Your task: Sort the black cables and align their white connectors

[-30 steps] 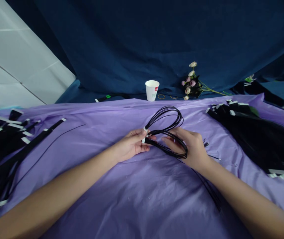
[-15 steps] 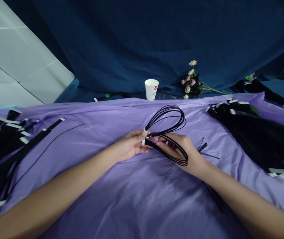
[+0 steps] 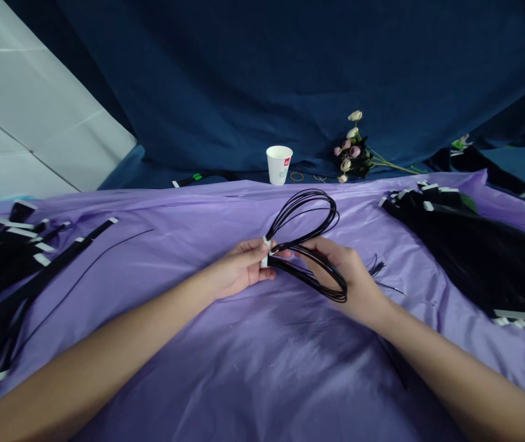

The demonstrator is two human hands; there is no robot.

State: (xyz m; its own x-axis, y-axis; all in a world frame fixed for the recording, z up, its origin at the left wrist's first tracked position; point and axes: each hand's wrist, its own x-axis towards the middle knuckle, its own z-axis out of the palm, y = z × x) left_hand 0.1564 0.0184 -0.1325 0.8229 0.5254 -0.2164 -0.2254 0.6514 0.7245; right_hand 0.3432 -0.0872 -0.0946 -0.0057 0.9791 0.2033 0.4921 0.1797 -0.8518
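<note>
Looped black cable (image 3: 316, 236) with white connectors (image 3: 265, 252) is held above the purple cover. My left hand (image 3: 239, 269) is closed, pinching the connectors between thumb and fingers. Two loops fan out to the right from that pinch, one above the other. My right hand (image 3: 343, 276) is at the lower loop, its fingers bent behind the strands close to the connectors. Part of its grip is hidden by the cable. Thin loose wire ends (image 3: 376, 267) show just beyond my right wrist, and more dark strands show below the forearm.
Flat black cables with white ends lie in a left pile (image 3: 18, 264) and a right pile (image 3: 469, 252). On the far side, by the dark blue cloth, are a white paper cup (image 3: 278, 166), yellowish rings (image 3: 296, 177) and artificial flowers (image 3: 352, 150). A purple sheet (image 3: 244, 368) covers the table.
My right hand has shifted slightly up and right, its fingers drawn a little away from the connectors. The upper loop has tilted slightly left. My left hand keeps its pinch.
</note>
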